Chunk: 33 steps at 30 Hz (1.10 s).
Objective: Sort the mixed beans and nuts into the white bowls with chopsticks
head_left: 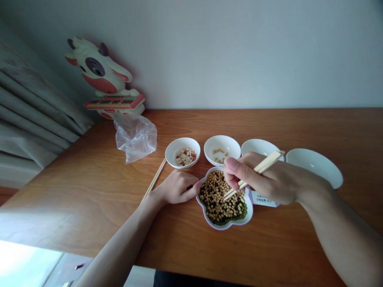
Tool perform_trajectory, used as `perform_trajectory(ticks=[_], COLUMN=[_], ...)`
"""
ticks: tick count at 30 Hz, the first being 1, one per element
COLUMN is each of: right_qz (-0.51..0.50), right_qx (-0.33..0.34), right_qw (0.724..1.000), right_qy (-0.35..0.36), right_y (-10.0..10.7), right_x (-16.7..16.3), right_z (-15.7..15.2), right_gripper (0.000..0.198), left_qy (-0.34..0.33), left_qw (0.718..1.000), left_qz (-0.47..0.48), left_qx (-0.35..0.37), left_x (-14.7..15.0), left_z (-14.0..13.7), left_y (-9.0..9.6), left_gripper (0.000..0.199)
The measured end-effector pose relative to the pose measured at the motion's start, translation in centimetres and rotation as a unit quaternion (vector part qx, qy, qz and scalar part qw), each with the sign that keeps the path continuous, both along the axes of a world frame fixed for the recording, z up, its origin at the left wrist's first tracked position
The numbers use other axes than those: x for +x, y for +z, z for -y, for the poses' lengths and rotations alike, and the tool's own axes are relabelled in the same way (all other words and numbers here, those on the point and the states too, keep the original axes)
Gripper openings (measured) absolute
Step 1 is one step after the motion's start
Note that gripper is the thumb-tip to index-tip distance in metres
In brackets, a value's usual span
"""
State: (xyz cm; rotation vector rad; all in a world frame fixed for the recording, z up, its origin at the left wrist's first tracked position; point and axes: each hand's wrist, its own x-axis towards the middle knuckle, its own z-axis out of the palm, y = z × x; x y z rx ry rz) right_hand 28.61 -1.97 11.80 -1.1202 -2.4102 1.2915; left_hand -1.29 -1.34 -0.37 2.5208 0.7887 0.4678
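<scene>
My right hand point(254, 175) grips a pair of light wooden chopsticks point(266, 162), their tips down among the beans. Under them sits a white scalloped bowl point(220, 228) with a lilac outside, filled with mixed yellow beans point(217, 187), black beans and small green beans. My left hand point(179, 186) rests on the table with fingers curled, its thumb and forefinger at the bowl's left rim. Behind are a small white bowl point(169, 149) of pale and reddish flat pieces and another white bowl point(209, 145) with several yellow beans. My right hand partly hides a third white bowl point(254, 145).
Farther right stands another white bowl point(317, 161). A second pair of chopsticks point(155, 179) lies beside my left wrist. At the back left are a crumpled clear plastic bag point(136, 137) and a cow-shaped toy keyboard point(113, 103). A printed label point(265, 199) lies under my right hand.
</scene>
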Motion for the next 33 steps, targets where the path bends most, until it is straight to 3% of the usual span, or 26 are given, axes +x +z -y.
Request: perform_trajectory(ticks=[15,21,25,28,33], right_qz=[-0.045,-0.159,-0.148,-0.129,-0.062], right_qx=[0.057,0.148,0.204,0.189,0.124], right_qw=[0.997,0.971,0.950,0.958,0.988], right_qy=[-0.012,-0.100,-0.185,-0.172,-0.067], right_y=[0.8,1.9,1.5,1.6,1.8], right_x=[-0.3,2.2,3.1,3.0,2.0], right_z=[0.0,-1.4,-2.3,-2.2,-1.0], right_gripper=[0.072,0.076,0.070,0.068,0.064], left_qy=[0.006,0.001,-0.003,-0.001,-0.007], left_qw=[1.000,1.000,1.000,1.000,1.000], left_qz=[-0.005,0.001,0.004,0.004,0.008], left_qx=[-0.006,-0.003,0.005,0.009,0.009], left_x=[-0.1,-0.1,0.0,0.1,0.1], left_z=[0.1,0.0,0.0,0.0,0.0], left_y=[-0.1,-0.2,0.0,0.1,0.1], left_gripper=[0.049,0.048,0.048,0.049,0.049])
